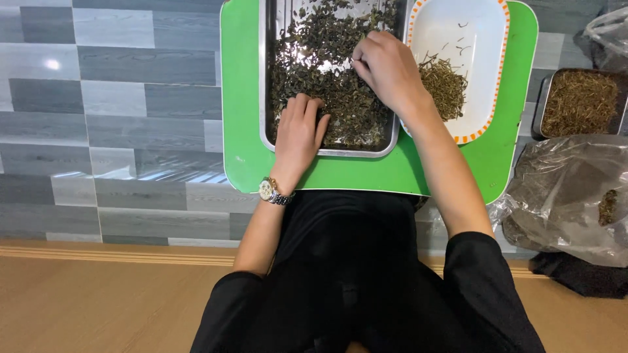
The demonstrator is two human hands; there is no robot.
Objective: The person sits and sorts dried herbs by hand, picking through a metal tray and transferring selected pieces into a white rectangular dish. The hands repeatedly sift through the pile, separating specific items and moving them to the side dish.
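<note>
A metal tray (264, 98) full of dark dried leaves (320, 59) lies on a green board (239, 131). My left hand (299, 134) rests flat on the leaves at the tray's near left corner, fingers together. My right hand (386, 68) hovers over the tray's right side with its fingertips pinched in the leaves; what they pinch is too small to see. Beside the tray on the right stands a white oval dish with an orange rim (458, 26), holding a pile of thin brownish stems (445, 85).
A second metal tray of brown stems (581, 101) sits on the floor at the right. A clear plastic bag (569, 196) lies below it, another bag (608, 33) at the top right. Grey floor tiles (111, 117) spread to the left; a wooden strip (98, 301) runs nearest me.
</note>
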